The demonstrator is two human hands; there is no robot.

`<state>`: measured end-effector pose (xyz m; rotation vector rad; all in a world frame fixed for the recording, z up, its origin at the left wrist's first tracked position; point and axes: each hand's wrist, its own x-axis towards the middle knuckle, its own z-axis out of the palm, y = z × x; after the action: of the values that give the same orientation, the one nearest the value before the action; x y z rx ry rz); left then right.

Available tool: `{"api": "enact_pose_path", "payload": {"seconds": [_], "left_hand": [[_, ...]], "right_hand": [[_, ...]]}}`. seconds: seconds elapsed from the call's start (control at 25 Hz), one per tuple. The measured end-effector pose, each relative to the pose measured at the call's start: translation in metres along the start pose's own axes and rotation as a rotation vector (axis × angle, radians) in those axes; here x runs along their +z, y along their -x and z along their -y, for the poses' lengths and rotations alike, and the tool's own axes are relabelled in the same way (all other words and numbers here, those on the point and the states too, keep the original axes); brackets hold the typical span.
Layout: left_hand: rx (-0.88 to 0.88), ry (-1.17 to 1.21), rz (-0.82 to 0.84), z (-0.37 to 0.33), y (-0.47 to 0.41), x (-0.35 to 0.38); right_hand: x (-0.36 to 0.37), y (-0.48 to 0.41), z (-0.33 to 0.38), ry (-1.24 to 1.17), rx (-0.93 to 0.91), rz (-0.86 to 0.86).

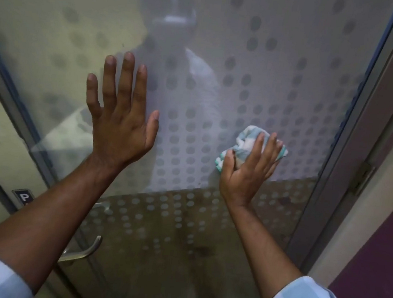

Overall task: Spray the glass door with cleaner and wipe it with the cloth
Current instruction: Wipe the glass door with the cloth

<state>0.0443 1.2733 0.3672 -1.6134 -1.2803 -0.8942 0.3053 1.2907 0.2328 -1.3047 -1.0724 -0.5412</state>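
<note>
Both hands on the frosted, dot-patterned glass door [256, 87].
Left hand [119, 117] flat, fingers spread, holding nothing. Right hand [249, 163] presses a bunched white-and-teal striped cloth [246, 141] to the pane. Curved metal door handle [82, 250] below left forearm.

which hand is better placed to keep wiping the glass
The right hand: it already presses the bunched cloth against the glass door. The left hand lies flat and empty on the glass with fingers spread, apparently bracing the door.
</note>
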Motion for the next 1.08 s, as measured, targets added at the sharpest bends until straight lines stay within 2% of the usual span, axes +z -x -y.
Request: {"api": "enact_pose_path", "payload": {"seconds": [0.36,0.68,1.08], "left_hand": [[0.032,-0.001,-0.052,0.004,0.003,0.008],[0.057,-0.059,-0.099,0.006,0.003,0.013],[0.047,-0.05,-0.125,0.004,0.001,0.014]], "right_hand": [[-0.008,-0.095,0.01,0.009,-0.158,-0.074],[-0.022,-0.22,0.038,-0.004,-0.163,-0.173],[-0.027,-0.308,0.107,-0.019,-0.135,-0.202]]}}
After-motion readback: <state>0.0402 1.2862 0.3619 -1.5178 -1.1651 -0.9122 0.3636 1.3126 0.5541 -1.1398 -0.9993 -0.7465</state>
